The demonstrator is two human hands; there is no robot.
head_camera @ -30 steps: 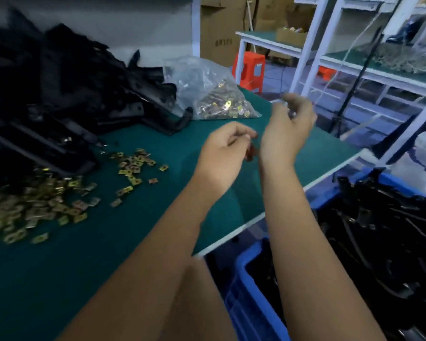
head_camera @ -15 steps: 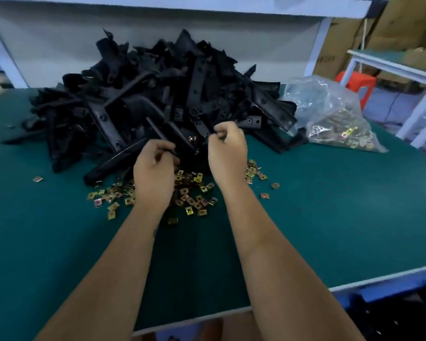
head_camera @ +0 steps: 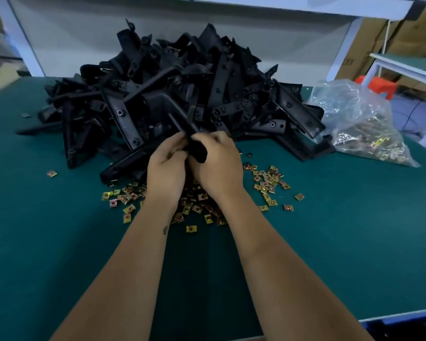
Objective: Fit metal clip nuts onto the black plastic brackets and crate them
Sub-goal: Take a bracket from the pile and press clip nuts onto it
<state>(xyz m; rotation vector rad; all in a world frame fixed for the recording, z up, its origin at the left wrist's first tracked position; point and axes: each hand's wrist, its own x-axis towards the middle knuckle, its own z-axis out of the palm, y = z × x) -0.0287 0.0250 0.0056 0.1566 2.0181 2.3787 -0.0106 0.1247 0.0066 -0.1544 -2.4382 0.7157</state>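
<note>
Both my hands are mid-frame, just in front of the bracket pile (head_camera: 182, 94). My left hand (head_camera: 166, 168) and right hand (head_camera: 218, 166) are each curled round one black bracket (head_camera: 194, 141), which sticks up and away toward the heap. Looks like the fitting step: prob pushing a clip nut onto the near end, but the nut itself is hidden btwn my fingers, can't tell if it's seated. Loose clip nuts (head_camera: 268, 180) lie scattered on the green surface (head_camera: 59, 242) under and beside my wrists; more sit in the clear bag (head_camera: 364, 134) at right of frame. Next move, I'd judge: press the nut home, then swing right to the crate; only a blue sliver (head_camera: 403, 323) shows at lower right. Surface edge runs along the bottom right, w/ plenty of open green near me.
</note>
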